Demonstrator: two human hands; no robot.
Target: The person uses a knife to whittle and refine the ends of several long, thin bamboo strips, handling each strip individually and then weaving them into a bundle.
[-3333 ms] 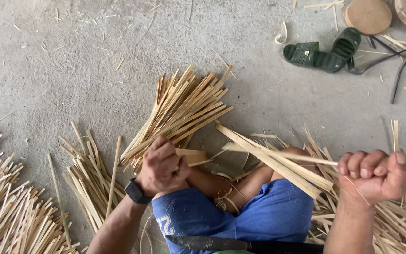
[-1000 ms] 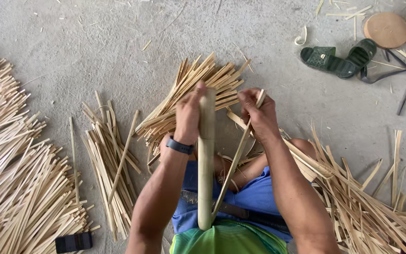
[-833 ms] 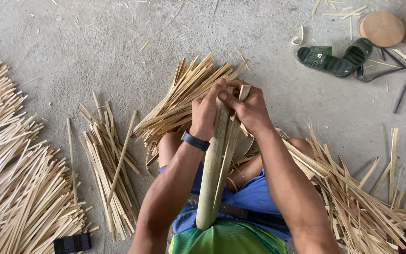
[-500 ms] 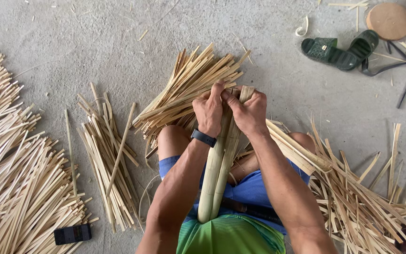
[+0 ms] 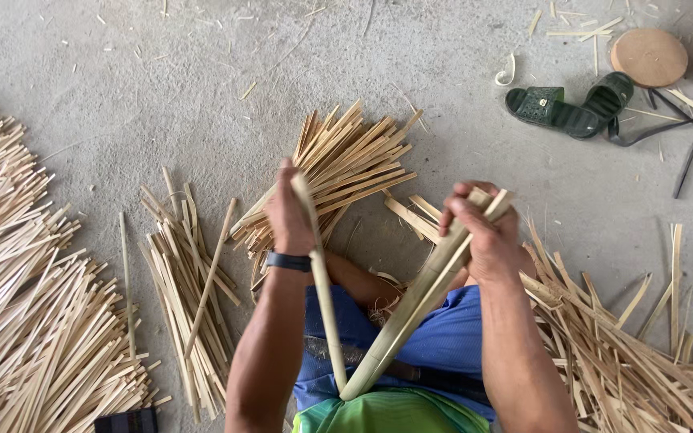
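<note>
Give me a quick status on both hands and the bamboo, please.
Left hand shut on thin strip. Right hand shut on wide bamboo piece. Pieces spread apart, joined near waist. Nothing between them.

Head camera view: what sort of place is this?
Probably an informal bamboo-splitting workspace on a bare concrete floor. Piles of split bamboo strips surround the seated person, the hands pull a bamboo piece apart, and green sandals lie nearby.

I log: my left hand [image 5: 289,216] gripping a thin bamboo strip [image 5: 324,297], my right hand [image 5: 483,232] gripping the wider bamboo slat [image 5: 419,301], the two meeting at my waist; split-strip piles [image 5: 346,160] on concrete floor [image 5: 162,80]; green sandals [image 5: 571,108] far right.
</note>
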